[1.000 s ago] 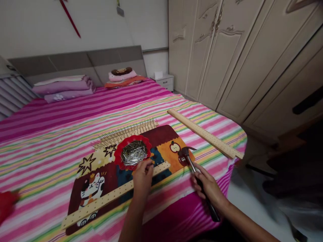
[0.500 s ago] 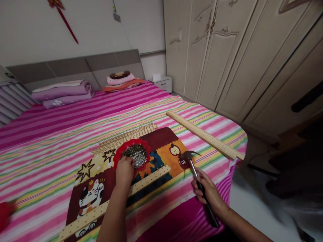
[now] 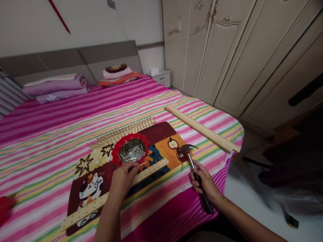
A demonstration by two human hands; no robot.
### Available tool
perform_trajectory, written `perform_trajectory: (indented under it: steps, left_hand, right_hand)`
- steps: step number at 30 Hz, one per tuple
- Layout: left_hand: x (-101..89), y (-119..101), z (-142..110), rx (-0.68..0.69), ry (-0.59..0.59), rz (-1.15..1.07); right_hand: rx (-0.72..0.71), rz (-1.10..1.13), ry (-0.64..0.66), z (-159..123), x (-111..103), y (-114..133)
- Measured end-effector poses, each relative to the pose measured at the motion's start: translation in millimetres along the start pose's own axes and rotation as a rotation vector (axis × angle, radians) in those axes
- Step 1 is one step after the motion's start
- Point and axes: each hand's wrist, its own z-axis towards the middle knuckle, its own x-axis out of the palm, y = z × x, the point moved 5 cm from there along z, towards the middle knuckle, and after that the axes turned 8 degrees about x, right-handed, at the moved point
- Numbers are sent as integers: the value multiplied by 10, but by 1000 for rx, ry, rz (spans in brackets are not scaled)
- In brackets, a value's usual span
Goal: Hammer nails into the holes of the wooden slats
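Note:
Between thumb and fingertips, my left hand (image 3: 127,175) pinches a thin nail (image 3: 142,164), just in front of a red scalloped bowl (image 3: 115,150) heaped with nails (image 3: 133,150). My right hand (image 3: 204,181) is closed round the black grip of a claw hammer (image 3: 192,161), whose head rests over the printed mat (image 3: 163,131). A pale wooden strip with rows of small holes (image 3: 148,171) lies across the front of the mat, partly hidden behind my left forearm. A few nails seem to stand near its right end.
Behind the bowl, wooden strips bristling with upright nails (image 3: 123,131) lie on the striped bedspread (image 3: 50,144). More holed strips (image 3: 202,129) lie at the right, near the bed's edge. Folded bedding (image 3: 57,87) is stacked by the headboard (image 3: 60,64). A wardrobe (image 3: 202,50) stands beyond.
My left hand has come out of the bowl towards me and now holds a nail over the front strip. My right hand still holds the hammer. The camera view has tipped slightly down.

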Motion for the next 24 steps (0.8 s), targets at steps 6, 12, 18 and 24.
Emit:
perform_trajectory:
  steps: [6, 12, 18, 24]
  left_hand:
    - [257, -175, -42, 17, 109, 187]
    - [303, -281, 17, 7, 158, 300]
    - [332, -295, 53, 23, 157, 342]
    - [330, -426, 167, 64, 130, 409]
  right_hand:
    - [-1, 4, -1, 4, 10, 3]
    - [7, 25, 3, 5, 14, 16]
    - [23, 17, 9, 3, 7, 25]
    - [18, 24, 5, 1, 11, 27]
